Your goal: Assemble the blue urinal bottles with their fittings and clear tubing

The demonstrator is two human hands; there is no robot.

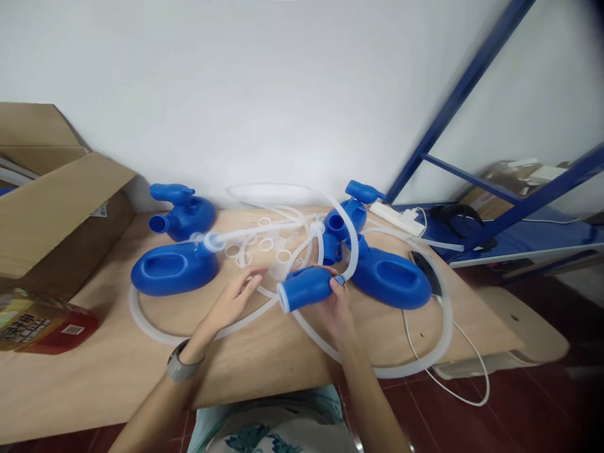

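My right hand [337, 302] grips a blue funnel-shaped piece [306, 288] near its narrow end, where a clear tube [352, 251] is attached. The wide end, with a white rim, points left. My left hand [240, 294] is to the left of that piece, fingers apart and holding nothing. White rings [267, 245] and small clear parts lie just beyond my hands. A blue bottle [174, 267] lies on the left and another blue bottle [394, 277] on the right, with clear tubing looped around both.
An open cardboard box [70, 220] and a jar of red liquid [47, 324] occupy the table's left. More blue pieces [189, 214] stand by the wall. On the right are a power strip [397, 218], a dark phone [426, 274], a white cable and a blue metal frame [457, 88].
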